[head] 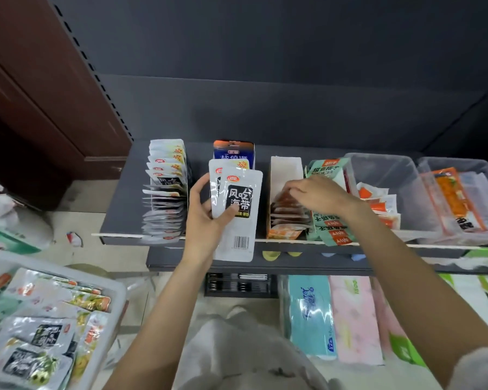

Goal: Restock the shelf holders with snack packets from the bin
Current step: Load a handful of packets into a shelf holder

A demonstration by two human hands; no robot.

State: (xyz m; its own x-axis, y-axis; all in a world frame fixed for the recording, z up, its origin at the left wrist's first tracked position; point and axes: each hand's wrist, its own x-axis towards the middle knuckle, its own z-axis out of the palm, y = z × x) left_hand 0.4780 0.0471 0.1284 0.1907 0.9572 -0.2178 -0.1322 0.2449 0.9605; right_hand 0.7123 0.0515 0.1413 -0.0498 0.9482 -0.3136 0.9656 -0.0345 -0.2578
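Left hand is gripping 2 white foil snack packets, long side upright, right in front of the blue-topped cardboard shelf holder behind them. Right hand pinches brown sachets in the white cardboard holder. Left is nearer that slot, I'd say.

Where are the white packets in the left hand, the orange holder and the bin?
white packets (pixel 238 209): head view, front packet's black label.
orange holder (pixel 283 235): head view, its front wall.
bin (pixel 116 288): head view, its right rim.
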